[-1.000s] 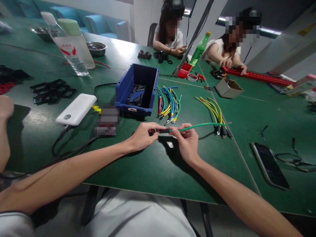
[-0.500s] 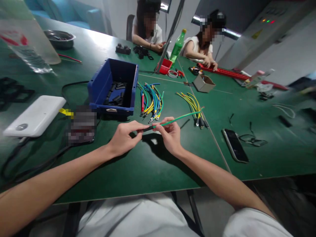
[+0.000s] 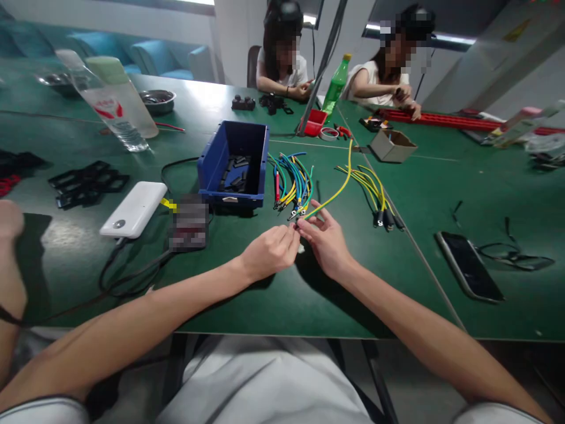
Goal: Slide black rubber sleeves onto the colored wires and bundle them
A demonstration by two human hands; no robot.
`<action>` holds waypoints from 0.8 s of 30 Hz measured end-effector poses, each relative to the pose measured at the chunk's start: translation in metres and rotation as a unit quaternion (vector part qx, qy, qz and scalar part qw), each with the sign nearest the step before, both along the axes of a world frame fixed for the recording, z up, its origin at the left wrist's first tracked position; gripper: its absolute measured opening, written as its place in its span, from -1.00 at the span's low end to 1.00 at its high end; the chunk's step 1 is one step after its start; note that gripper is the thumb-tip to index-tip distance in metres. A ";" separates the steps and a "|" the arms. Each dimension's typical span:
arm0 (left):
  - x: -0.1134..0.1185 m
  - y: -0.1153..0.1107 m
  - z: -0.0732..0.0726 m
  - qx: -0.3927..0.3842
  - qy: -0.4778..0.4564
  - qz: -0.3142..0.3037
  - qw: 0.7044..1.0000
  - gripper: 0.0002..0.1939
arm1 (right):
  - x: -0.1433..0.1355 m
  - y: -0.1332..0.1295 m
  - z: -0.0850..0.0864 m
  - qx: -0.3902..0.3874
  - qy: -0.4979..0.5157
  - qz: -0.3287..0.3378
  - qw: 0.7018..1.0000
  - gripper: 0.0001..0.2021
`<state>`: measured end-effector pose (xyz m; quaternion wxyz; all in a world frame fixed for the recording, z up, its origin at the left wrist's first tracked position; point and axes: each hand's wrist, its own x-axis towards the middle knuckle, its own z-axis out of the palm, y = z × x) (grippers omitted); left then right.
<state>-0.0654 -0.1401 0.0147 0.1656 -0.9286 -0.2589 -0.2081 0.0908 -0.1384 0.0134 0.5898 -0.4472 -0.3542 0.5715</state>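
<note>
My left hand [image 3: 274, 252] is closed, its thumb and fingertips pinching at a short black sleeve [image 3: 297, 224], which the fingers mostly cover. Just to its right, my right hand [image 3: 327, 242] pinches a yellow-green wire [image 3: 338, 193] close to that sleeve. The wire's free end curves up and away over the table. Beyond my hands lies a bundle of blue, yellow and green wires [image 3: 295, 182] with metal ring terminals. A smaller group of yellow-green wires [image 3: 369, 187] with black sleeved ends lies to the right.
A blue bin [image 3: 205, 172] holds several black sleeves. Left of it lie a white power bank [image 3: 132, 209], cables and bottles [image 3: 126, 112]. A phone [image 3: 468, 265] and glasses [image 3: 514, 257] lie right. Two people sit across the green table; another person's arm [image 3: 11, 259] shows far left.
The wire's free end has swung from pointing right to pointing up and away. My left fingers are more curled and cover more of the sleeve. Another person's arm now shows at far left.
</note>
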 end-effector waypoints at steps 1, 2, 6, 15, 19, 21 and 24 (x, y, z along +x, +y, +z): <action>0.003 -0.001 0.000 0.000 0.009 0.004 1.000 -0.68 | 0.002 0.002 -0.001 0.005 -0.006 0.001 1.000 -0.33; 0.005 -0.002 -0.001 -0.003 0.013 0.002 1.000 -0.68 | 0.004 0.005 -0.002 0.010 -0.013 0.002 1.000 -0.29; 0.000 0.011 0.007 -0.044 -0.054 -0.013 0.997 -0.75 | 0.018 0.018 -0.003 0.011 -0.038 -0.006 0.999 -0.22; -0.056 0.130 0.054 -0.203 -0.081 0.386 0.896 -0.67 | 0.062 0.043 0.007 0.032 -0.132 -0.016 0.991 -0.19; -0.065 0.158 0.039 -0.303 0.053 0.375 0.874 -0.69 | 0.094 0.051 0.021 0.022 -0.175 -0.003 0.984 -0.27; -0.067 0.164 0.031 -0.299 0.058 0.366 0.879 -0.70 | 0.115 0.054 0.028 0.024 -0.201 -0.003 0.979 -0.30; -0.068 0.167 0.026 -0.291 0.058 0.367 0.881 -0.69 | 0.149 0.055 0.036 0.021 -0.255 -0.023 0.966 -0.33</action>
